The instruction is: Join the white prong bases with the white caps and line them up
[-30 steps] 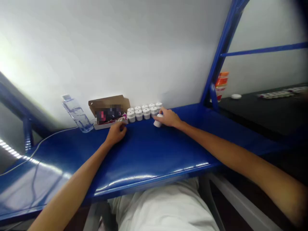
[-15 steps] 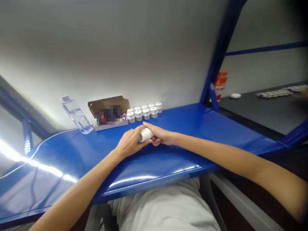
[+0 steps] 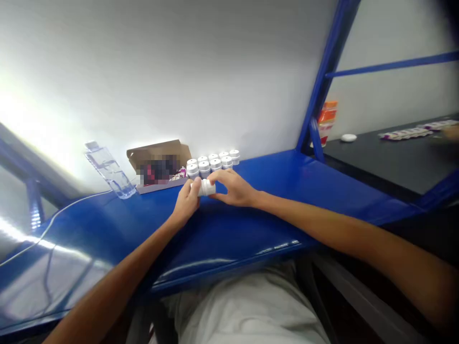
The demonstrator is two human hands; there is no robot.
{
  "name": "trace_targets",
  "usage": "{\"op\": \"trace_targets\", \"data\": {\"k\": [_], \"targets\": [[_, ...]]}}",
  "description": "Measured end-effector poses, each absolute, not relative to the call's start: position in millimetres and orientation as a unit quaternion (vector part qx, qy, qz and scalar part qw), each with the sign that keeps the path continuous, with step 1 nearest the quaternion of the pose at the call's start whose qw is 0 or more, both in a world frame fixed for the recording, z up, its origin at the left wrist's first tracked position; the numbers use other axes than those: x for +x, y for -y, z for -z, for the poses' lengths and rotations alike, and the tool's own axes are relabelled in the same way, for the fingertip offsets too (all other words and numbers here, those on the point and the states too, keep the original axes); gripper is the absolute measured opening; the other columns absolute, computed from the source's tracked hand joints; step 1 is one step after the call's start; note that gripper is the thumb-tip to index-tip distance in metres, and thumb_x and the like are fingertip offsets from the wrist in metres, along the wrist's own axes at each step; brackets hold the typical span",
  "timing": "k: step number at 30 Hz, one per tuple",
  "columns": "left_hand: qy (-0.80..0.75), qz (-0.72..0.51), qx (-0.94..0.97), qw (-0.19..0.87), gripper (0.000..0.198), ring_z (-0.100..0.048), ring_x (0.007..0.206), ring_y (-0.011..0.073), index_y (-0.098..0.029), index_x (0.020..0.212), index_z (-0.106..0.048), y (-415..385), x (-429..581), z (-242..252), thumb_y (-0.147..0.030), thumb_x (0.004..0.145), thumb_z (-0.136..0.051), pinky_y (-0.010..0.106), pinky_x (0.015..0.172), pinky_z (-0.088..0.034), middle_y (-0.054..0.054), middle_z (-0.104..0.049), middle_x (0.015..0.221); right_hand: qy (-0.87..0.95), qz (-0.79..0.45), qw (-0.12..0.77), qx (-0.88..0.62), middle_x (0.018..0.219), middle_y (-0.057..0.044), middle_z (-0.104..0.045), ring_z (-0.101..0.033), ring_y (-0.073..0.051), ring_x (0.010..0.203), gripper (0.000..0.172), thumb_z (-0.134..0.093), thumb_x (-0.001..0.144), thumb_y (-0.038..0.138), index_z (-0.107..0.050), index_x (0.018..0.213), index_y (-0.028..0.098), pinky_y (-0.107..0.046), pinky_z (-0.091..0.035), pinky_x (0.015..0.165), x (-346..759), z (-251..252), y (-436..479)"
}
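A small white lidded plastic jar (image 3: 208, 188) lies on its side between my two hands, just above the blue table (image 3: 272, 184). My left hand (image 3: 188, 198) is closed around its left end, thumb on top. My right hand (image 3: 233, 188) grips the other end between thumb and fingers. Behind my hands, several white jars (image 3: 215, 165) of the same kind stand upright in two rows. Beside them is an open cardboard box (image 3: 161, 149) with small items inside, part of its contents blurred out.
A clear water bottle (image 3: 113, 172) stands left of the box, with a white cable (image 3: 77, 203) running past it. Blue frame posts (image 3: 317, 107) rise on the right. Beyond is a dark table (image 3: 380, 155) with an orange-and-white package (image 3: 327, 122) and a white round object (image 3: 348, 138).
Both hands have moved slightly left and toward the rows with the jar. The jar has turned, showing more of its side, and the right hand's grip has shifted onto its right end.
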State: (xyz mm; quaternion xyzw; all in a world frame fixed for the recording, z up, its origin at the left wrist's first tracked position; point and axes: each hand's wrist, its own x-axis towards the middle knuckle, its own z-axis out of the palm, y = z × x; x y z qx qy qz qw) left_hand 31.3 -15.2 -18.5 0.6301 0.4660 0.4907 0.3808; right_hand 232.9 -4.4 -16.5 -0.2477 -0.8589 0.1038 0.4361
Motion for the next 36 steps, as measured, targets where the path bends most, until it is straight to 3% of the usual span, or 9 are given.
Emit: {"op": "trace_targets", "data": {"k": [3, 6, 9, 12, 16, 22, 27, 29, 36], "targets": [[-0.459, -0.502, 0.563, 0.469, 0.047, -0.039, 0.043, 0.0090, -0.020, 0.081, -0.052, 6, 25, 18, -0.066, 0.087, -0.056, 0.023, 0.040, -0.030, -0.005, -0.045, 0.056, 0.850, 0.022, 0.432, -0.302, 0.112, -0.011, -0.064, -0.059, -0.029, 0.109, 0.014, -0.061, 0.086, 0.019, -0.056, 0.099, 0.021, -0.042, -0.043, 0.097, 253, 19, -24], [-0.458, -0.506, 0.534, 0.498, 0.040, -0.056, 0.054, 0.0125, -0.018, 0.091, -0.057, -2, 12, 14, -0.056, 0.081, -0.066, 0.024, 0.047, -0.041, 0.000, -0.061, 0.070, 0.788, 0.008, 0.458, -0.411, 0.114, -0.011, -0.064, -0.062, -0.028, 0.099, 0.045, -0.070, 0.078, 0.030, -0.052, 0.118, 0.020, -0.039, -0.048, 0.088, 283, 30, -58], [-0.465, -0.497, 0.526, 0.509, 0.037, -0.067, 0.071, 0.0167, -0.019, 0.094, -0.053, -7, 3, 13, -0.043, 0.074, -0.073, 0.024, 0.056, -0.045, 0.004, -0.070, 0.086, 0.725, -0.054, 0.451, -0.518, 0.105, -0.007, -0.067, -0.063, -0.024, 0.087, 0.049, -0.066, 0.081, 0.037, -0.050, 0.124, 0.021, -0.035, -0.049, 0.081, 320, 45, -88], [-0.474, -0.487, 0.546, 0.491, 0.046, -0.068, 0.078, 0.0176, -0.021, 0.099, -0.048, -9, 1, 17, -0.029, 0.066, -0.079, 0.025, 0.063, -0.048, 0.003, -0.070, 0.091, 0.660, -0.081, 0.410, -0.625, 0.090, -0.004, -0.067, -0.062, -0.023, 0.081, 0.042, -0.071, 0.076, 0.042, -0.054, 0.109, 0.021, -0.034, -0.047, 0.076, 351, 60, -107], [-0.486, -0.449, 0.622, 0.419, 0.056, -0.066, 0.084, 0.0182, -0.021, 0.111, -0.049, -8, 3, 23, -0.022, 0.064, -0.080, 0.030, 0.073, -0.052, 0.001, -0.065, 0.093, 0.633, -0.084, 0.392, -0.663, 0.094, -0.006, -0.067, -0.062, -0.024, 0.085, 0.040, -0.072, 0.075, 0.043, -0.053, 0.102, 0.021, -0.033, -0.047, 0.077, 366, 71, -117], [-0.452, -0.377, 0.730, 0.346, 0.043, -0.067, 0.082, 0.0174, -0.020, 0.108, -0.056, -11, 0, 26, -0.035, 0.073, -0.077, 0.034, 0.077, -0.054, 0.005, -0.065, 0.106, 0.634, -0.034, 0.414, -0.652, 0.118, -0.014, -0.061, -0.061, -0.026, 0.102, 0.065, -0.078, 0.065, 0.047, -0.050, 0.115, 0.017, -0.034, -0.049, 0.087, 361, 70, -118], [-0.444, -0.348, 0.809, 0.165, 0.034, -0.063, 0.080, 0.0184, -0.021, 0.094, -0.054, -18, -11, 25, -0.039, 0.075, -0.075, 0.032, 0.074, -0.050, 0.003, -0.065, 0.093, 0.592, 0.004, 0.398, -0.700, 0.084, -0.008, -0.067, -0.060, -0.023, 0.077, 0.033, -0.065, 0.076, 0.051, -0.062, 0.087, 0.019, -0.031, -0.046, 0.070, 358, 56, -109], [-0.443, -0.329, 0.826, 0.116, 0.032, -0.061, 0.081, 0.0194, -0.021, 0.090, -0.053, -20, -15, 24, -0.042, 0.077, -0.073, 0.032, 0.074, -0.049, 0.004, -0.064, 0.091, 0.601, 0.004, 0.379, -0.704, 0.073, -0.007, -0.067, -0.060, -0.022, 0.072, 0.033, -0.058, 0.082, 0.051, -0.064, 0.074, 0.020, -0.031, -0.044, 0.066, 356, 51, -104], [-0.433, -0.308, 0.842, 0.091, 0.031, -0.059, 0.082, 0.0199, -0.021, 0.092, -0.050, -20, -16, 24, -0.043, 0.080, -0.068, 0.032, 0.074, -0.046, 0.004, -0.063, 0.093, 0.642, -0.027, 0.331, -0.691, 0.089, -0.011, -0.076, -0.069, -0.027, 0.088, 0.034, -0.060, 0.083, 0.049, -0.077, 0.083, 0.019, -0.033, -0.049, 0.076, 353, 51, -102]]}}
